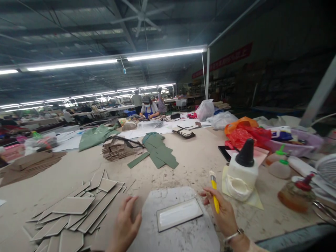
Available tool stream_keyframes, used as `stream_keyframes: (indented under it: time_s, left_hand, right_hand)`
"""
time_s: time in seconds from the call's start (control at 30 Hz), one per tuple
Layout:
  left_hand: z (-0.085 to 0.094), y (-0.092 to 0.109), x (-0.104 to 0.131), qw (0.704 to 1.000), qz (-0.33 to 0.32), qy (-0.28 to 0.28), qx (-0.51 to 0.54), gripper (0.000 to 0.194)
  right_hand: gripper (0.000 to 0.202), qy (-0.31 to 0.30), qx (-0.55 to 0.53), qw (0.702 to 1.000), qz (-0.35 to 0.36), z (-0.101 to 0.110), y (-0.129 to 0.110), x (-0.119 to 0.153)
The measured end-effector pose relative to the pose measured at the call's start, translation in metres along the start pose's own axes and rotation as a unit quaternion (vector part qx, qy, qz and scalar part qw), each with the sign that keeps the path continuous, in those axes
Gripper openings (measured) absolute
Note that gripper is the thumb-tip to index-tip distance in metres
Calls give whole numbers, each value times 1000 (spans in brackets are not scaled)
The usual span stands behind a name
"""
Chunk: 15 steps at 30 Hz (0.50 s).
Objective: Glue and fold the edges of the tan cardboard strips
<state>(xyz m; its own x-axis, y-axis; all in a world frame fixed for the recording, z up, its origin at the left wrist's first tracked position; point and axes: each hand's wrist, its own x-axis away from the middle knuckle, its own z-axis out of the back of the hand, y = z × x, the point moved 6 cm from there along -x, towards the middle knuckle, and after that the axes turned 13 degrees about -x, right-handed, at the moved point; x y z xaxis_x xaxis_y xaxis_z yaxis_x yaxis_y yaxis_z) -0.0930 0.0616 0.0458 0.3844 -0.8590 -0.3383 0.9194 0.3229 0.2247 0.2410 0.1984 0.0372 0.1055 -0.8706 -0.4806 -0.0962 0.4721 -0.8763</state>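
Fluorescent tubes (73, 65) shine above our worktable (199, 154). Our right hand (223, 211) curls snugly around a yellow-handled brush (214, 185); our left hand (126, 224), empty and loosely spread, is near the beige panels (75, 205). Between both hands, a white-coated rectangular panel (180, 214) lies on a pale board (152, 198).

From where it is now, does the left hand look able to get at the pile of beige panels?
Probably yes: the left hand is just beside the pile of beige panels, appears to hold nothing, and no object seems to stand between them.
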Motion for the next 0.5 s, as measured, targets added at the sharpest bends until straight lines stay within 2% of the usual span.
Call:
stream_keyframes:
  time_s: [0.1, 0.2, 0.33, 0.4, 0.5]
  left_hand:
    - [-9, 54, 17, 988, -146, -27, 43, 38]
    - [-21, 86, 31, 966, -246, -39, 71, 39]
    - [-38, 93, 39, 943, -320, 9, 95, 44]
    - [-43, 91, 41, 933, -344, 39, 103, 47]
    - [-41, 91, 42, 922, -360, 87, 112, 47]
  right_hand:
    - [19, -47, 24, 999, 0, -16, -6, 4]
    - [14, -110, 39, 993, 14, -34, -12, 11]
    - [9, -168, 49, 984, 27, -49, -11, 20]
    - [9, -173, 50, 983, 26, -51, -8, 22]
    - [9, -162, 48, 985, 25, -49, -4, 23]
